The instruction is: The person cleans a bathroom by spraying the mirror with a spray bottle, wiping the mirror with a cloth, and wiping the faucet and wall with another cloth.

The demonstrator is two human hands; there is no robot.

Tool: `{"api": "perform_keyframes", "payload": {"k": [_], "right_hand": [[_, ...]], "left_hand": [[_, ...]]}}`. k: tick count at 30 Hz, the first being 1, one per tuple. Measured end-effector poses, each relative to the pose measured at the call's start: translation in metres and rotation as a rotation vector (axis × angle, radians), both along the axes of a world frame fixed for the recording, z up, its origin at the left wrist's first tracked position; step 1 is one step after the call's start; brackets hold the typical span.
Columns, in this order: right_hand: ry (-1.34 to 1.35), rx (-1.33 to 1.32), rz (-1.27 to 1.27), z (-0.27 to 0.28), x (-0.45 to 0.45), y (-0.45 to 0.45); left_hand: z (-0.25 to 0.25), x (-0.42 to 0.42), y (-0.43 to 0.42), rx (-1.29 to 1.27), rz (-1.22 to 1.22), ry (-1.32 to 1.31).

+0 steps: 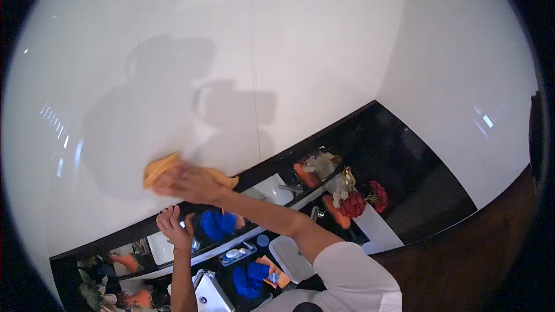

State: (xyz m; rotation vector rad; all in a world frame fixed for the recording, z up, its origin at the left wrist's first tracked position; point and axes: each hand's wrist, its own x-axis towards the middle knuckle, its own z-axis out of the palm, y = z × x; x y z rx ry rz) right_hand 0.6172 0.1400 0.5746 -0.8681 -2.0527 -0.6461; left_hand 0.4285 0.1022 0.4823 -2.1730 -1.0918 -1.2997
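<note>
My right hand (193, 185) presses an orange cloth (159, 169) against the white wall (312, 69), just above the black edge of the mirror. Hand and cloth are blurred by motion, and part of the cloth sticks out beyond the wrist side. Lower down, my left hand (173, 225) is open with its fingers apart, against the upper part of the mirror (136, 234), near its black border. It holds nothing.
Below is a counter with a white sink (292, 259), a tap (316, 214), a blue cloth (248, 280) and a small tray (238, 253) of toiletries. Red flowers (352, 204) in an orange vase (336, 212) stand at right. More flowers (95, 294) are at lower left.
</note>
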Motion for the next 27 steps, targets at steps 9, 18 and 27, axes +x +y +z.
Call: {"api": "perform_keyframes", "payload": {"k": [9,18,27], "right_hand": [[1.304,0.000,0.201,0.109,0.184,-0.025],[0.889,0.537,-0.205,0.216,0.152,-0.013],[-0.164,0.620,-0.098,0.177,-0.148,0.012]], "left_hand": [[-0.001,0.004,0.002,0.019,0.025,-0.039],[-0.006,0.005,0.006,0.051,0.003,-0.068],[0.004,0.011,-0.005,0.004,0.049,-0.092]]}}
